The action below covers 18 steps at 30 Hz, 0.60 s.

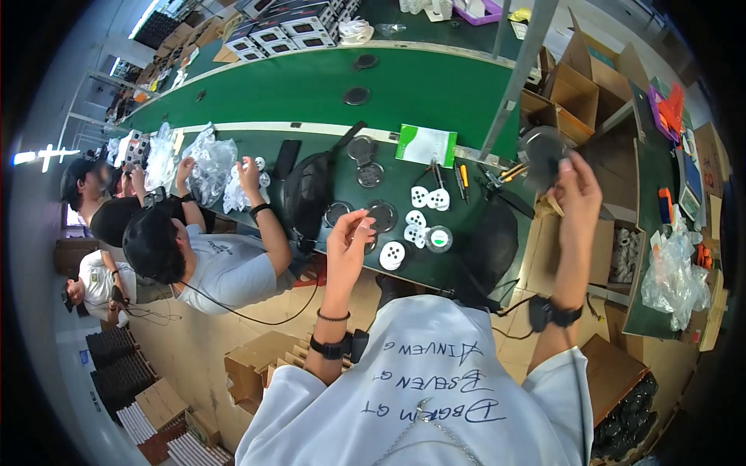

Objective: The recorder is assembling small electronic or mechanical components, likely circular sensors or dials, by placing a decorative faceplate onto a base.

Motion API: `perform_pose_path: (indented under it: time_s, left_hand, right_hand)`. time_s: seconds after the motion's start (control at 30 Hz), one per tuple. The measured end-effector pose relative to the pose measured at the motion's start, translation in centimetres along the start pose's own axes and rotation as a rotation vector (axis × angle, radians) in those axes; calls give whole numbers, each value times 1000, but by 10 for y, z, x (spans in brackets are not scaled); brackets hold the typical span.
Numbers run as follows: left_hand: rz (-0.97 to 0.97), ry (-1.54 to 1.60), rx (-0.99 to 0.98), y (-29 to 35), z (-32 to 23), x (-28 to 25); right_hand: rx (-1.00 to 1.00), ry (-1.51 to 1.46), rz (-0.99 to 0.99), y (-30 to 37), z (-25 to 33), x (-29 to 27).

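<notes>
Factory line, green benches, tan floor.
Long green workbench (311, 93) runs ahead of the grip, metal post (517, 70) rising off it. Cardboard boxes (575, 93) right, tan floor (202, 342) below, bright window (43, 155) far left.

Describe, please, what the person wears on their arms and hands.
Both hands are bare, no gloves. The left hand has a thin dark bracelet and a black wrist device below it. The right hand has a black band with a cable. Short white sleeves.

Bright, even overhead light, sharp in the centre, with strong fisheye bending and black vignette at the rim.
</notes>
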State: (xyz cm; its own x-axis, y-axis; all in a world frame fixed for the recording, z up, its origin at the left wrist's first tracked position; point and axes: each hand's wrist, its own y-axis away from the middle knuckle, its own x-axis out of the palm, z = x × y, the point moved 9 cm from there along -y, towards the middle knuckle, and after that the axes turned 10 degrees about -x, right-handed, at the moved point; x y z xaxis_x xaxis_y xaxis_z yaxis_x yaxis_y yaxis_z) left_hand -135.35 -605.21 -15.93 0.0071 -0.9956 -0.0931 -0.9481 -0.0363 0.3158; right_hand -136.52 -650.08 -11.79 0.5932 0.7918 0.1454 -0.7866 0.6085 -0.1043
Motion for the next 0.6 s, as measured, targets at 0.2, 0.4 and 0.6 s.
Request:
perform_pose_path:
  time_s: [0.2, 0.4, 0.6]
  left_hand:
    - [-52, -340, -16, -20, 134, -38]
    - [-73, -892, 94, -27, 188, 0]
    - [-64, -881, 215, -28, 168, 9]
  right_hand:
    - [22, 178, -51, 16, -24, -52]
    - [130, 117, 222, 68, -10, -11]
    - [36, 145, 267, 64, 32, -44]
